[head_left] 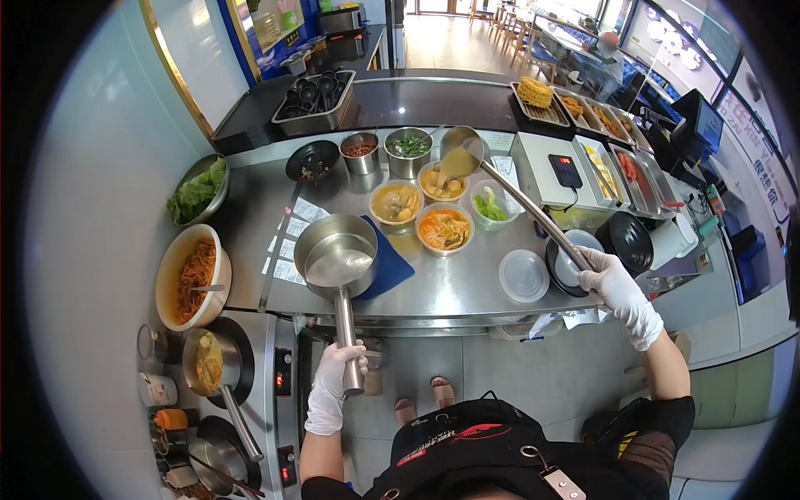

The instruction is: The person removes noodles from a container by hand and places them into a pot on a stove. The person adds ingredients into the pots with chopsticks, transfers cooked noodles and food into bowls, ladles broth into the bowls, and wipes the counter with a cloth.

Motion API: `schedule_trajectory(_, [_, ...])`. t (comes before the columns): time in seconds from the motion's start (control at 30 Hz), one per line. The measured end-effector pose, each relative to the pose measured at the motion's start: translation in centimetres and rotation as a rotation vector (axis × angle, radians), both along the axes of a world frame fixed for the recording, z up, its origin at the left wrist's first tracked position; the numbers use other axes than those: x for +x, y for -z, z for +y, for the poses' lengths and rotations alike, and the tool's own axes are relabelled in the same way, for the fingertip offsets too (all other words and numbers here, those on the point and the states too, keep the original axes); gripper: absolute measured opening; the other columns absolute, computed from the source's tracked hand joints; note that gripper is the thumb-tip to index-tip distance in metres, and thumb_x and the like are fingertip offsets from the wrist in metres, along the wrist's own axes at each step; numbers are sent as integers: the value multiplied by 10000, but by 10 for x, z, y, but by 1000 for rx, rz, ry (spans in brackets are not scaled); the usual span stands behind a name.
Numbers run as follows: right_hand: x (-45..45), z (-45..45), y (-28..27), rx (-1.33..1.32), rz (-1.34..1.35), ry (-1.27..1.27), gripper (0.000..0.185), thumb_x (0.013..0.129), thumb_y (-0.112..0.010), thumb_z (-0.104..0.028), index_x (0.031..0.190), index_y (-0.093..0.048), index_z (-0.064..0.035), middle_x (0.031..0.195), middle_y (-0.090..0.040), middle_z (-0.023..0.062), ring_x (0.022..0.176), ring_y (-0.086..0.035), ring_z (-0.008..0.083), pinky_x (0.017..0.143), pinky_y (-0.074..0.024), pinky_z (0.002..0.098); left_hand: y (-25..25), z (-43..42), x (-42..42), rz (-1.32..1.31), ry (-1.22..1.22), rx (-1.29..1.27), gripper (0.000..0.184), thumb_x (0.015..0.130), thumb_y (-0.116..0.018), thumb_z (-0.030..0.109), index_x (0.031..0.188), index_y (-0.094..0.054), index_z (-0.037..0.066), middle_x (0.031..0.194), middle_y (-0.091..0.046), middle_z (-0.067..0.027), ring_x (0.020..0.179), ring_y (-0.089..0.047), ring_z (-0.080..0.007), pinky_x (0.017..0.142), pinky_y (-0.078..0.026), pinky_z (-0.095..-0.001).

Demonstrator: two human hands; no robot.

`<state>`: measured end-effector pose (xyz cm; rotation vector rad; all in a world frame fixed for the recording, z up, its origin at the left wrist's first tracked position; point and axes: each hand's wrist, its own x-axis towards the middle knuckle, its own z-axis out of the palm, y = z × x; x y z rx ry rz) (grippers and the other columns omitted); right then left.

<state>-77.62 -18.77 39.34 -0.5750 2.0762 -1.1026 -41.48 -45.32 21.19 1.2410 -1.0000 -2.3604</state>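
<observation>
My gloved left hand (340,379) is wrapped round the handle of a steel saucepan (337,292), which sits over a blue cloth (390,267) on the steel counter. My gloved right hand (615,292) grips the long handle of a ladle (463,148). The ladle's bowl is tilted, and broth runs from it into the rear plastic bowl (443,182). Beside that one stand a bowl of broth with pale pieces (395,203), a bowl of orange noodles (444,231) and a bowl of green leaves (492,205).
Steel pots of chopped greens (408,148) and red bits (359,152) stand behind. At left are a bowl of shredded orange food (197,279) and a pan on a burner (210,363). Plastic lids (524,276) lie right; a scale (546,175) stands further back.
</observation>
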Motion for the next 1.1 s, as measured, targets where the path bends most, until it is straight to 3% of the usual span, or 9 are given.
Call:
schedule_trajectory(0.27, [2,-3,-4,13,-2,-11,498,832,-491,23,1321,-501,-69,660,-466,-53,443,-367,29,404,-289,201,3,-2,0,0,14,17,281,789,-618,-5,1030,-479,-47,786,-530,-86,620,-556,-155,510,-498,-282])
schedule_trajectory(0.43, [0,-6,-2,-29,17,7,515,802,-535,22,1314,-493,-16,629,-466,-47,410,-363,24,372,-278,190,-3,1,-3,-3,-16,5,217,776,-601,-6,966,-503,-44,757,-540,-92,590,-565,-150,492,-504,-279])
schedule_trajectory(0.57, [-6,-5,3,-4,5,-7,495,863,-487,20,1349,-458,-65,662,-443,-60,419,-347,23,370,-267,199,1,-1,0,9,10,28,307,786,-621,-2,1053,-479,-55,792,-533,-90,626,-557,-163,520,-500,-291])
schedule_trajectory(0.77, [-15,-1,14,-24,28,-21,499,858,-482,26,1349,-457,-62,664,-437,-55,410,-344,23,361,-255,199,3,-1,-1,15,-15,28,244,783,-607,-14,995,-490,-44,770,-543,-89,590,-567,-151,488,-505,-290])
schedule_trajectory(1.1, [6,32,-23,-131,-322,112,502,829,-516,-4,1329,-469,-15,641,-496,-2,348,-358,44,307,-250,198,-6,2,3,12,-23,15,275,797,-606,1,1036,-477,-48,766,-534,-77,604,-548,-147,508,-485,-264])
